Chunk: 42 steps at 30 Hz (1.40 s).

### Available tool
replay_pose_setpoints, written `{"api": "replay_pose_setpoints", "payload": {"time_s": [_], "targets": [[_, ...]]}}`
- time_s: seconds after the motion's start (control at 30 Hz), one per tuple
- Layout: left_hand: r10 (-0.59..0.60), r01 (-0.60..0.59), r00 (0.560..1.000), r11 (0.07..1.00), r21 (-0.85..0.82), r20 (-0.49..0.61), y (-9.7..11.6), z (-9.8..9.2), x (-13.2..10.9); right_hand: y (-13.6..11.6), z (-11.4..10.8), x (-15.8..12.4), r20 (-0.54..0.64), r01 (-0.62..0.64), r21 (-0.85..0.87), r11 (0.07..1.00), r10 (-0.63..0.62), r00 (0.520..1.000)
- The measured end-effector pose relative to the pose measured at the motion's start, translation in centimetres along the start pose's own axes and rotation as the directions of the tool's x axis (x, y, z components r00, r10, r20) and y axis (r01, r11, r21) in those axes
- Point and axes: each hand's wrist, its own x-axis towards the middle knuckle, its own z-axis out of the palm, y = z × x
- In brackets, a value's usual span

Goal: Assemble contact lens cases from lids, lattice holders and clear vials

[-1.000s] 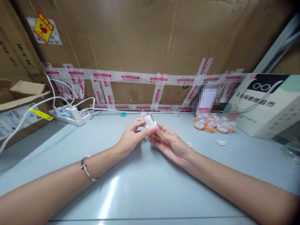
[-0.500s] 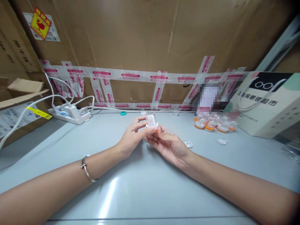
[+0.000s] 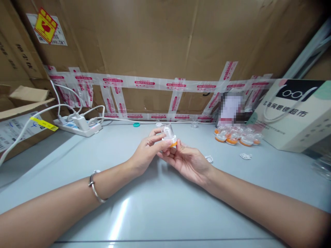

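Observation:
Between my two hands, above the middle of the table, is a small clear plastic container (image 3: 169,132) with a white rim and an orange base, tilted slightly. White piece shapes show inside its clear dome. My left hand (image 3: 152,144) is closed round its left side, the thumb along the front of the rim. The fingers of my right hand (image 3: 187,160) are at the base from below and the right, thumb and fingers pinching its edge. A white spoked plastic disc (image 3: 209,159) lies just beyond my right wrist, and another white plastic piece (image 3: 245,156) lies farther right.
A cluster of similar orange-based containers (image 3: 232,136) stands at the back right, beside a paper bag (image 3: 281,117). Along the back are a teal ring (image 3: 136,124) and a clear cup (image 3: 194,124). A power strip (image 3: 80,127) with white cables and an opened cardboard box (image 3: 23,127) are left.
The container has turned and tilted a little between my hands, so more of its orange base shows. My right thumb has shifted slightly right along the edge.

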Motion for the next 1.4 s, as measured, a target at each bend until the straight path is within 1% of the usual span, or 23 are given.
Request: {"api": "replay_pose_setpoints", "payload": {"time_s": [0.13, 0.3, 0.43, 0.57, 0.63, 0.77, 0.8, 0.87, 0.9, 0.97, 1.03, 1.13, 1.17, 1.2, 1.23, 1.27, 1.3, 1.33, 1.37, 1.4], "targets": [[0.031, -0.031, 1.000, 0.998, 0.049, -0.001, 0.1, 0.0, 0.0, 0.0, -0.1, 0.0, -0.001, -0.019, 0.001, 1.000, 0.019, 1.000], [0.045, -0.039, 0.998, 0.989, 0.140, -0.042, 0.6, 0.0, 0.0, -0.3, -0.3, 0.0, -0.022, -0.017, -0.037, 0.999, 0.016, 1.000], [0.067, -0.037, 0.992, 0.962, 0.272, -0.102, 0.4, -0.1, 0.1, -1.1, -0.3, 0.1, -0.048, -0.056, -0.150, 0.987, 0.049, 0.998], [0.139, -0.045, 0.977, 0.877, 0.478, -0.163, -0.2, -0.2, 0.0, -1.4, 0.0, 0.0, -0.110, -0.078, -0.338, 0.938, 0.043, 0.993], [0.187, -0.063, 0.968, 0.827, 0.559, -0.167, -0.4, -0.1, -0.1, -1.2, 0.0, -0.1, -0.150, -0.071, -0.439, 0.896, 0.005, 0.989], [0.260, -0.123, 0.958, 0.754, 0.646, -0.122, -0.6, 0.1, -0.4, -0.7, -0.1, 0.2, -0.232, -0.015, -0.595, 0.803, -0.154, 0.960], [0.276, -0.141, 0.955, 0.742, 0.655, -0.108, -0.7, 0.2, -0.4, -0.7, -0.2, 0.3, -0.231, 0.000, -0.637, 0.771, -0.191, 0.954], [0.298, -0.165, 0.950, 0.727, 0.666, -0.089, -0.7, 0.2, -0.5, -1.2, -0.2, 0.6, -0.193, 0.049, -0.728, 0.684, -0.272, 0.943], [0.305, -0.170, 0.948, 0.723, 0.670, -0.088, -0.6, 0.2, -0.6, -1.8, -0.3, 0.7, -0.169, 0.080, -0.768, 0.635, -0.322, 0.932], [0.300, -0.159, 0.949, 0.715, 0.681, -0.094, -0.5, 0.1, -0.7, -3.8, -0.5, 0.6, -0.136, 0.132, -0.834, 0.535, -0.432, 0.892], [0.276, -0.137, 0.956, 0.710, 0.690, -0.095, -0.2, 0.0, -0.9, -6.8, -0.9, 0.1, -0.164, 0.127, -0.871, 0.474, -0.525, 0.835], [0.235, -0.121, 0.969, 0.714, 0.690, -0.072, 0.1, -0.1, -1.1, -12.1, -2.3, -1.9, -0.232, 0.107, -0.904, 0.413, -0.686, 0.689], [0.226, -0.123, 0.972, 0.718, 0.685, -0.062, 0.2, -0.1, -1.1, -13.6, -2.9, -2.9, -0.260, 0.087, -0.913, 0.399, -0.731, 0.631], [0.218, -0.126, 0.975, 0.724, 0.679, -0.051, 0.2, -0.1, -1.2, -15.0, -3.6, -4.1, -0.282, 0.035, -0.929, 0.368, -0.766, 0.578], [0.212, -0.130, 0.976, 0.729, 0.673, -0.040, 0.2, -0.1, -1.2, -16.1, -4.3, -5.4, -0.305, -0.009, -0.934, 0.357, -0.783, 0.543], [0.206, -0.134, 0.978, 0.733, 0.667, -0.030, 0.2, -0.1, -1.2, -17.0, -5.2, -6.7, -0.336, -0.078, -0.934, 0.349, -0.782, 0.526], [0.202, -0.139, 0.979, 0.736, 0.662, -0.020, 0.2, 0.0, -1.3, -17.5, -6.0, -8.0, -0.382, -0.274, -0.922, 0.273, -0.748, 0.542], [0.200, -0.145, 0.980, 0.738, 0.659, -0.008, 0.2, 0.0, -1.3, -17.8, -6.9, -9.2, -0.419, -0.426, -0.884, 0.190, -0.726, 0.545], [0.201, -0.154, 0.980, 0.738, 0.657, 0.003, 0.1, 0.0, -1.3, -17.9, -7.7, -10.4, -0.446, -0.527, -0.842, 0.118, -0.702, 0.556], [0.204, -0.163, 0.979, 0.737, 0.656, 0.014, 0.0, 0.1, -1.3, -17.9, -8.6, -11.3, -0.467, -0.606, -0.794, 0.053, -0.692, 0.550]]}}
